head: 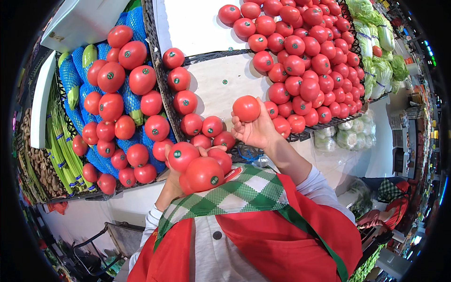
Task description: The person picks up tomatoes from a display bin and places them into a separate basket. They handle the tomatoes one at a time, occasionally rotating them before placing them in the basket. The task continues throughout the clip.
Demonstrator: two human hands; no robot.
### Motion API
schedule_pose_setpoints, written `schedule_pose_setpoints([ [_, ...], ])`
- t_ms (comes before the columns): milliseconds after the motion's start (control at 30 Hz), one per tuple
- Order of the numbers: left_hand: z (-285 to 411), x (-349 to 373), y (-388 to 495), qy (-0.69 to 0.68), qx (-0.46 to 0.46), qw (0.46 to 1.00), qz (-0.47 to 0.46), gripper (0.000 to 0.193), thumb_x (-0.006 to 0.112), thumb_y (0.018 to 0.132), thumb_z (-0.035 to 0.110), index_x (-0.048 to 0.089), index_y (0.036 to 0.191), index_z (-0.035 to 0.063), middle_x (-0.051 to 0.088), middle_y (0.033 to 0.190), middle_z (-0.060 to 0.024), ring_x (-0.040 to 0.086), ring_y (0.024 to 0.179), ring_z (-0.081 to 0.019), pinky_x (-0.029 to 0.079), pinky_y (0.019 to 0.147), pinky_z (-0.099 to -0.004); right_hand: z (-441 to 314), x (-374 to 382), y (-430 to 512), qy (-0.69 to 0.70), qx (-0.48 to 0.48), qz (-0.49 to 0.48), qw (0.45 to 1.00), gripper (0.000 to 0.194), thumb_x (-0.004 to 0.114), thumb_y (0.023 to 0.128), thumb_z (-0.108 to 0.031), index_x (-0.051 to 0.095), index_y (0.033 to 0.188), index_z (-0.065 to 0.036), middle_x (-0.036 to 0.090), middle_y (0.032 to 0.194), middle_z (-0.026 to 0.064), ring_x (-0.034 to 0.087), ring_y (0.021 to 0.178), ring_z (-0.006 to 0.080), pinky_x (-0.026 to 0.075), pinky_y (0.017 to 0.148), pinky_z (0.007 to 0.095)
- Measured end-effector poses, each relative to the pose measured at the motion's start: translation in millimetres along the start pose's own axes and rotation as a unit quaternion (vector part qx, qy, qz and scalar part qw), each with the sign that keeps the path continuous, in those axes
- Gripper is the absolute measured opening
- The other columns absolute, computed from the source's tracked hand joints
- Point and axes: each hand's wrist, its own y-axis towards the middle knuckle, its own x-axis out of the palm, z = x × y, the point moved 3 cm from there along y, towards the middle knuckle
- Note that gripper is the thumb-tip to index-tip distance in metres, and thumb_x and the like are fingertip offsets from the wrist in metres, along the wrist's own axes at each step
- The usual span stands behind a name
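My right hand [255, 130] holds one red tomato [246, 108] on its fingers, above the front edge of a lined black crate. My left hand [172, 179] cradles several tomatoes [204, 173] against my chest, beside the green-and-white checked apron; most of its fingers are hidden behind them. A large heap of tomatoes [312, 46] fills the right side of the display. A short row of tomatoes [185, 102] runs along the crate's left wall and bends along its front. More tomatoes [111, 107] lie on blue-netted green vegetables at the left.
A black plastic divider [160, 70] separates the two produce sections. Celery bunches [63, 141] lie far left beside a white foam piece [43, 102]. Chinese cabbages [382, 63] border the tomato heap. Another person [394, 204] is at the lower right, and a cart [123, 236] stands lower left.
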Motion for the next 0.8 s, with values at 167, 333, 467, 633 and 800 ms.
schedule_pose_setpoints([
  [167, 0, -1, -3, 0.001, 0.000, 1.000, -0.002, 0.109, 0.023, 0.085, 0.094, 0.053, 0.140, 0.0055, 0.047, 0.150, -0.0252, 0.051, 0.135, -0.0467, 0.048, 0.107, -0.0575, 10, 10, -5, 0.047, -0.074, 0.096, 0.992, 0.075, 0.042, 0.098, -0.074, 0.058, 0.123, -0.006, 0.067, 0.108, 0.0130, 0.071, 0.095, 0.0243, 0.052, 0.095, 0.0438],
  [333, 1, -3, -6, 0.000, 0.001, 1.000, -0.008, 0.108, 0.023, 0.086, 0.094, 0.053, 0.141, 0.0057, 0.047, 0.151, -0.0253, 0.050, 0.135, -0.0466, 0.048, 0.108, -0.0575, -5, 5, -8, -0.148, -0.183, 0.140, 0.962, 0.069, 0.062, 0.095, -0.063, 0.053, 0.129, -0.004, 0.062, 0.125, 0.0161, 0.068, 0.108, 0.0278, 0.052, 0.097, 0.0455],
  [467, 2, -4, -10, 0.003, 0.005, 1.000, -0.011, 0.108, 0.022, 0.086, 0.094, 0.053, 0.141, 0.0059, 0.047, 0.151, -0.0253, 0.050, 0.135, -0.0464, 0.048, 0.108, -0.0575, -16, -3, -9, -0.707, -0.310, 0.239, 0.589, 0.065, 0.083, 0.082, -0.040, 0.055, 0.129, -0.006, 0.058, 0.127, 0.0195, 0.061, 0.114, 0.0346, 0.049, 0.097, 0.0497],
  [633, 3, -5, -14, 0.003, 0.009, 1.000, -0.013, 0.108, 0.022, 0.086, 0.093, 0.053, 0.141, 0.0061, 0.046, 0.151, -0.0254, 0.050, 0.136, -0.0463, 0.048, 0.108, -0.0575, 18, -25, 7, -0.939, -0.200, 0.211, 0.180, 0.073, 0.091, 0.067, -0.028, 0.056, 0.129, -0.010, 0.057, 0.120, 0.0159, 0.055, 0.119, 0.0357, 0.044, 0.100, 0.0488],
  [800, 7, -5, -16, 0.005, 0.016, 1.000, -0.014, 0.108, 0.022, 0.086, 0.093, 0.053, 0.142, 0.0062, 0.046, 0.151, -0.0255, 0.050, 0.136, -0.0461, 0.047, 0.109, -0.0575, 7, -28, 13, -0.962, -0.060, 0.186, 0.192, 0.070, 0.085, 0.073, -0.024, 0.055, 0.135, -0.009, 0.055, 0.129, 0.0170, 0.054, 0.123, 0.0368, 0.042, 0.104, 0.0495],
])
